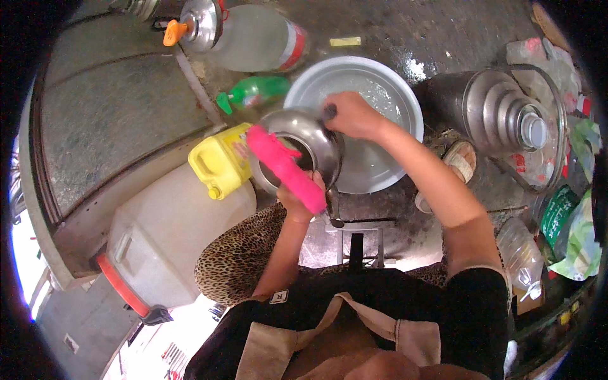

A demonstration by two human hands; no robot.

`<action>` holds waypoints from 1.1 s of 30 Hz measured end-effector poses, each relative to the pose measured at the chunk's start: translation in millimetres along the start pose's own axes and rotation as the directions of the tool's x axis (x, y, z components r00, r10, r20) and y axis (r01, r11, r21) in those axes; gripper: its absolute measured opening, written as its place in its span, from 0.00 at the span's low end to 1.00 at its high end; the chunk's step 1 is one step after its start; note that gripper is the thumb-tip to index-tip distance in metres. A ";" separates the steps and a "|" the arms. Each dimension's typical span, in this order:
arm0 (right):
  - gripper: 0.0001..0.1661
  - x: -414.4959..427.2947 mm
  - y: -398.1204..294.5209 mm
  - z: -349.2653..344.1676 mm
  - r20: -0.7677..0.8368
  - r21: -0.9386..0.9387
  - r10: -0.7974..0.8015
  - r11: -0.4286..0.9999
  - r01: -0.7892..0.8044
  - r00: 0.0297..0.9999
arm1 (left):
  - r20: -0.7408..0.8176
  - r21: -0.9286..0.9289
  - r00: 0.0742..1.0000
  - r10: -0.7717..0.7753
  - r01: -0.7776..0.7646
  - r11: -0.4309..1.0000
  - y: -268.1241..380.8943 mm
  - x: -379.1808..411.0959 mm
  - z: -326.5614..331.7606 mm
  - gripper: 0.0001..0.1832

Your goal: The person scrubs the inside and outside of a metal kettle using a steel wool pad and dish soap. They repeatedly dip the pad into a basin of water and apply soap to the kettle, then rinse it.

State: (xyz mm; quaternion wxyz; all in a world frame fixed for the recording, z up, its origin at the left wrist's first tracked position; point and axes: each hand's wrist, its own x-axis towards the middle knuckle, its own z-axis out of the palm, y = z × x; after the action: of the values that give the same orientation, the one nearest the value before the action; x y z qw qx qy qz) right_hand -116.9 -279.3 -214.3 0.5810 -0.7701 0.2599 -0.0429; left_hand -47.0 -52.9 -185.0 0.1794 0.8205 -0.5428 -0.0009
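A round stainless steel kettle [327, 142] is held tilted at the left edge of a pale plastic basin [417, 114] of water, its open mouth towards me and its spout pointing down. My left hand [301, 197] is at the kettle's near rim, fingers around it. Across the mouth and over this hand lies a bright pink fabric-covered handle [285, 166]. My right hand [351, 114] is closed on a small dark object [329, 111] at the kettle's far side, above the basin; I cannot tell whether that is a knob or a separate item.
A yellow jug [216, 161] and a large white plastic drum [156, 247] stand left. Beyond lie a green spray bottle [259, 90] and a large clear bottle [261, 40]. A big metal can [494, 109], a sandal [460, 161] and plastic bags [582, 247] are at the right.
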 end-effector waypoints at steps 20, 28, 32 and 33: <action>0.17 9.2 11.2 7.4 -0.041 0.144 -0.106 0.983 0.111 0.994 | 0.006 -0.170 0.985 0.172 -0.169 0.971 -6.9 -6.1 -8.9 0.08; 0.18 -38.6 35.3 48.7 -0.185 0.229 0.233 0.955 -0.189 0.955 | 0.032 -0.420 0.980 -0.198 0.193 0.887 3.7 -34.2 -29.0 0.18; 0.19 -58.4 32.6 78.0 -0.259 0.332 0.343 0.909 -0.250 0.903 | 0.081 -0.794 0.846 -0.526 0.374 0.479 11.4 -40.3 -41.1 0.15; 0.19 -62.3 32.5 83.2 -0.268 0.394 0.367 0.885 -0.247 0.890 | 0.095 -0.852 0.811 -0.578 0.366 0.373 12.8 -40.6 -44.6 0.15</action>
State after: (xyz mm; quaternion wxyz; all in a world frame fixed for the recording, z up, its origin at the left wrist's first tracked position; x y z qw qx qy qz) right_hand -151.3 -184.8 -256.1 0.6547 -0.5840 0.4633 -0.1250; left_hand -66.3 -8.1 -147.4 0.6009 0.7437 -0.1900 -0.2228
